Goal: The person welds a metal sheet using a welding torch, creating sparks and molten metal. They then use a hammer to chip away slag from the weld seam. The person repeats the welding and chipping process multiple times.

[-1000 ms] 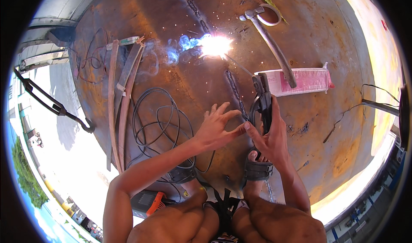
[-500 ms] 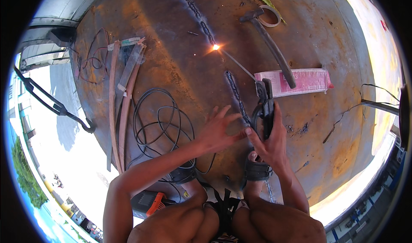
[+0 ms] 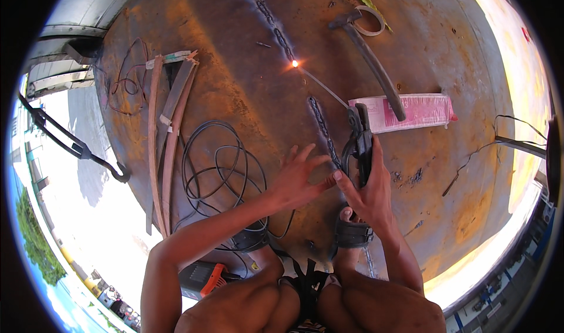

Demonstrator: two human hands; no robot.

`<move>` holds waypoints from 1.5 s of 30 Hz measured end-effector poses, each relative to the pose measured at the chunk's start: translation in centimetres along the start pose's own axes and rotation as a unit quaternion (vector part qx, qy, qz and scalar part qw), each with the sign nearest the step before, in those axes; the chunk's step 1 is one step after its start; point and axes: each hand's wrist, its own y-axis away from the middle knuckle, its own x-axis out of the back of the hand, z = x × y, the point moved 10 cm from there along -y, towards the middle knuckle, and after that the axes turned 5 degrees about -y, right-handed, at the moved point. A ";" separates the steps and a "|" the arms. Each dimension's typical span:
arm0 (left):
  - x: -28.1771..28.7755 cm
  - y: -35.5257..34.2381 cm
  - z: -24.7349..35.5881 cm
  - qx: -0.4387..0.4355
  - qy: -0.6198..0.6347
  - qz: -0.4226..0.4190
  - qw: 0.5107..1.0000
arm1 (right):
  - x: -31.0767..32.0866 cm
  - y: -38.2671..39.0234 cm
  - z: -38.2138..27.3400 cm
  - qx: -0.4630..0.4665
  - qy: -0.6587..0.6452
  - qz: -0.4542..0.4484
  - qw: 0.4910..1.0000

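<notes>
My right hand (image 3: 371, 195) is closed round a black welding electrode holder (image 3: 362, 148). A thin grey welding rod (image 3: 324, 87) runs from its jaws up and left to a bright orange arc (image 3: 295, 64). That glow sits at the lower end of a dark, lumpy weld bead (image 3: 267, 17) on the rusty steel plate (image 3: 235, 92). A second, shorter bead (image 3: 321, 127) lies nearer to me, left of the holder. My left hand (image 3: 299, 179) hovers with fingers spread, holding nothing, its thumb close to my right thumb.
Right of the rod, a hammer (image 3: 373, 65) rests partly on a pink-and-white packet (image 3: 420, 112). A tape-like ring (image 3: 370, 22) lies by its head. Coiled black cable (image 3: 220, 162) and wooden strips (image 3: 170, 133) lie left. An orange-black machine (image 3: 205, 279) stands by my left leg.
The arc has shrunk and dimmed, and the rod's tip has shifted very slightly left. My right hand and the holder have tilted a little to the left; my left hand stays in place.
</notes>
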 end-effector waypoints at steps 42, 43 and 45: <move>0.2 0.0 0.1 -0.005 0.044 -0.024 0.999 | 0.1 -0.3 -0.5 0.012 -0.008 -0.002 1.000; 0.3 0.1 0.1 -0.006 0.045 -0.020 0.999 | 0.0 -0.4 -0.4 0.010 -0.005 -0.003 1.000; 0.5 0.2 0.0 -0.009 0.046 -0.013 0.999 | -0.1 -0.4 -0.4 0.010 -0.004 -0.005 1.000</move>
